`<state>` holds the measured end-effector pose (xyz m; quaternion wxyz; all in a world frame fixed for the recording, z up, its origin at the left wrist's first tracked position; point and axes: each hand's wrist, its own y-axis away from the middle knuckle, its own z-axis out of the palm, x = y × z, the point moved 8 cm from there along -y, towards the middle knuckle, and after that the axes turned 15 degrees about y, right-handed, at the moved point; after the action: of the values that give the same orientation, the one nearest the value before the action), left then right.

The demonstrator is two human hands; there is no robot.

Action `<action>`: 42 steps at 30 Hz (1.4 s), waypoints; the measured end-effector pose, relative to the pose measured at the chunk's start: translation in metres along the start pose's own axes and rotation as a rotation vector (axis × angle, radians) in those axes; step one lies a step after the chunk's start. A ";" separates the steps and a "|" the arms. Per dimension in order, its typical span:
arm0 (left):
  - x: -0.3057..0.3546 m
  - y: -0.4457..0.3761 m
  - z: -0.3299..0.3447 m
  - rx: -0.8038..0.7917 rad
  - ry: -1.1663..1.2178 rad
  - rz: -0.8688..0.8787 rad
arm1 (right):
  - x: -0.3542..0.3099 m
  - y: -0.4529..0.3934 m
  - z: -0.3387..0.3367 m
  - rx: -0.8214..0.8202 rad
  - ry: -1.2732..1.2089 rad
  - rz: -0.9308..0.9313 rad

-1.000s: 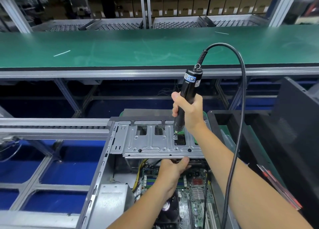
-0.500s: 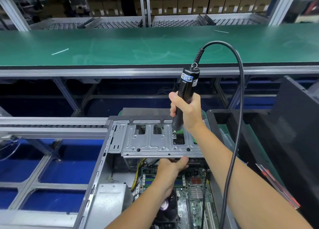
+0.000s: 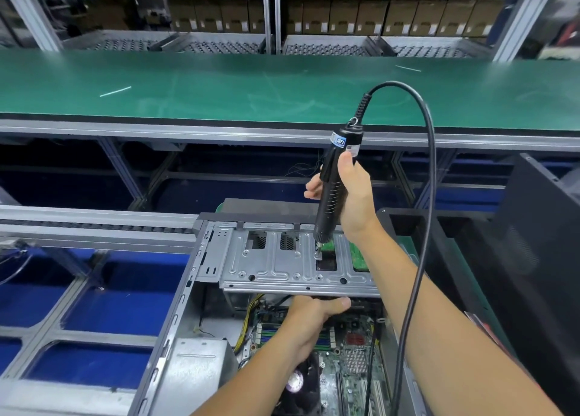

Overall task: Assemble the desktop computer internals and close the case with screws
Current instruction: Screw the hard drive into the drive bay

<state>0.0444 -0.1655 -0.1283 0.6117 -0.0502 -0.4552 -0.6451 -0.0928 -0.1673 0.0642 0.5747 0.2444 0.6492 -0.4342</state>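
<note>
Right hand (image 3: pixel 351 196) fingers wrapped on electric screwdriver (image 3: pixel 332 193), tip on drive cage (image 3: pixel 282 265) screw atop open case; left hand (image 3: pixel 314 313) grips cage's front edge: keep driver vertical, press steadily.

Bright even light; edges bowed, corners soft.

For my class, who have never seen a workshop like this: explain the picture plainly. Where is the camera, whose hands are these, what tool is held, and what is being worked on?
The camera sits on the person's head, looking down at both bare hands. The right hand grips a black electric screwdriver with a cable; its tip meets a screw on the grey metal drive bracket. The left hand holds that bracket's near edge from below. Both belong to an open computer case, with the green motherboard showing inside. Behind runs a green conveyor belt.
</note>
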 end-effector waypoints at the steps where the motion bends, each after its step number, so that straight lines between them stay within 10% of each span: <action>1: 0.000 0.000 -0.001 0.009 0.003 -0.002 | -0.004 -0.001 0.001 0.005 0.003 -0.023; 42: 0.001 -0.001 -0.004 0.072 -0.097 -0.006 | -0.007 0.009 0.025 -0.326 -0.220 0.141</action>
<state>0.0452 -0.1694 -0.1304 0.5883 -0.0580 -0.5073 -0.6271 -0.0705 -0.1830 0.0692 0.7031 0.1439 0.6254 -0.3063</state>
